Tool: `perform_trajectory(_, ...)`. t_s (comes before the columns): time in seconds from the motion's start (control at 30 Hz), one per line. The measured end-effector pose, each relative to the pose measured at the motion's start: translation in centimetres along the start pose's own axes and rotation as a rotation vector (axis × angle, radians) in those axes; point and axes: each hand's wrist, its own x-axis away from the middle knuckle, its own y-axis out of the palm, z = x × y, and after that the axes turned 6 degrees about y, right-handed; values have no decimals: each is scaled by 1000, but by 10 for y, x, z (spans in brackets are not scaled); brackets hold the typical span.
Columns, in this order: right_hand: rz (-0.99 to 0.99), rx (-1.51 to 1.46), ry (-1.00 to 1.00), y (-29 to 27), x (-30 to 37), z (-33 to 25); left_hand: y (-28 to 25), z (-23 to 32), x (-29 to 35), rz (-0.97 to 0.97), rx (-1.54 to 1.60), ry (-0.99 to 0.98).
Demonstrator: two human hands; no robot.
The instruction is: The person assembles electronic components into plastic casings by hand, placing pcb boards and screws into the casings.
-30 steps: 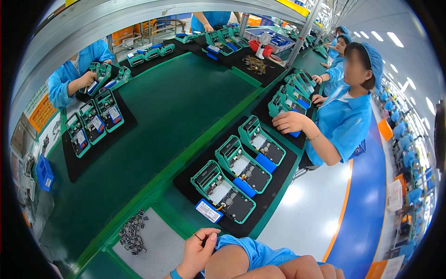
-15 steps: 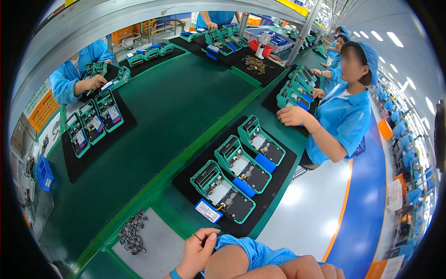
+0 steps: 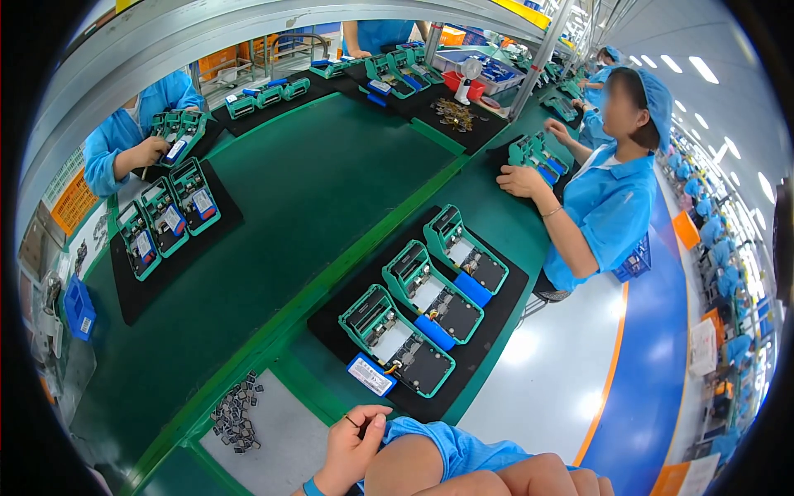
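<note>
My left hand (image 3: 351, 450), with a dark ring and a blue wristband, is at the lower edge with its fingers curled in and no object visible in them. It is nearest a black mat (image 3: 488, 351) bearing three open green device housings (image 3: 397, 341), each with a blue battery pack (image 3: 370, 375) beside it. Yellow wires run to the nearest pack. Along the bottom edge lie the bent fingers of what looks like my right hand (image 3: 538, 478), partly cut off, against a bare arm and blue cloth. What it touches is unclear.
Small dark parts (image 3: 237, 413) lie piled on a grey sheet left of my hand. A co-worker (image 3: 608, 190) on the right handles green housings; another (image 3: 136, 136) works at the far left beside three more. A blue bin (image 3: 78, 307) stands at the left edge.
My hands and the three near housings stay put. The right co-worker's hands and housings have shifted farther back. The far-left co-worker has drawn a housing with a battery pack closer in.
</note>
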Motion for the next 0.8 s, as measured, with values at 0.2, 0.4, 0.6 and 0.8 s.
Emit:
perform_trajectory(0.2,-57,-37,33,-9,2,-4,-2,-10,-4,-3,-61,82)
perform_trajectory(0.4,-43,-18,56,-10,10,-12,-9,-5,-3,-12,-44,1)
perform_trajectory(0.6,64,260,54,10,24,1,-2,-25,-3,-22,-113,65)
perform_trajectory(0.8,-251,601,253,-59,82,9,7,-36,-5,-1,-3,-55)
